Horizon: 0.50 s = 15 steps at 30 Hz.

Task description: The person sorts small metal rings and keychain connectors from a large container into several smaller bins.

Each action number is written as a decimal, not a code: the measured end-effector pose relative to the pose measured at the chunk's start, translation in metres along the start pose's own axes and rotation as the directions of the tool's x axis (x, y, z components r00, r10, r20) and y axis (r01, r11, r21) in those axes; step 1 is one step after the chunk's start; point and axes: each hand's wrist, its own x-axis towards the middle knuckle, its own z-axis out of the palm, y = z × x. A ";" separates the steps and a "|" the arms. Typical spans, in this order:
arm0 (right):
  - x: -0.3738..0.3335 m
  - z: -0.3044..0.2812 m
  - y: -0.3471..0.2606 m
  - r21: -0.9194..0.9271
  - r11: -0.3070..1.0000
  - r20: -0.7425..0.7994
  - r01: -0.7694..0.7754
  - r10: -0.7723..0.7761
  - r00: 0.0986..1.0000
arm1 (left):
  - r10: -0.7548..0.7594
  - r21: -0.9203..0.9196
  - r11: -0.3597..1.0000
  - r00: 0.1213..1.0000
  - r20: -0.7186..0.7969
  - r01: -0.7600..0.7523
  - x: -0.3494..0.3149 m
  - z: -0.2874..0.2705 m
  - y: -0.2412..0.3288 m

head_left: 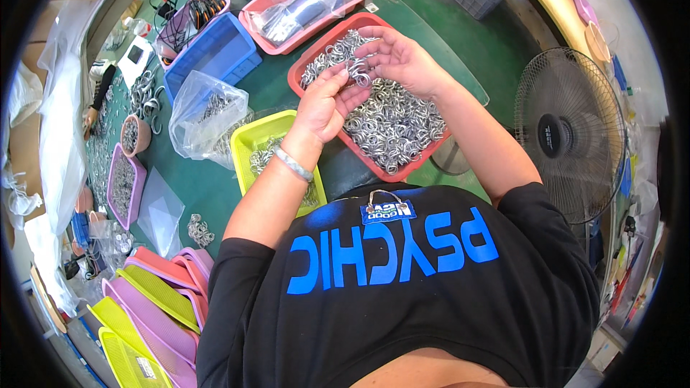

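Over a red basket (pixel 430 161) filled with small silvery metal rings (pixel 395 126), my two hands meet around a little cluster of rings (pixel 359 72). My left hand (pixel 325 106), with a pale bangle on the wrist, is closed on the cluster between thumb and fingers. From the right, my right hand (pixel 406 63) curls its fingers against the same rings, thumb side toward them. Just left of the red basket is a yellow-green basket (pixel 246 134) with fewer rings, partly hidden under my left forearm.
A clear plastic bag (pixel 198 118) with rings lies left of it. Behind stand a blue bin (pixel 215 54) and a pink tray (pixel 287 39) with bagged parts. Stacked baskets (pixel 147 302) sit lower left. A fan (pixel 568 133) stands to the right.
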 end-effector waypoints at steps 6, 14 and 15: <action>-0.005 0.001 -0.001 -0.029 1.000 -0.026 0.012 -0.012 1.000 | 0.016 0.016 1.000 0.998 0.061 -0.017 -0.003 -0.004 0.000; -0.012 0.013 -0.004 -0.125 0.991 -0.035 0.054 -0.059 0.998 | -0.018 -0.020 1.000 0.997 0.076 0.019 -0.014 0.007 0.004; -0.012 0.013 -0.003 -0.143 0.988 -0.051 0.056 -0.064 0.997 | -0.017 -0.025 1.000 0.996 0.083 0.019 -0.014 0.007 0.003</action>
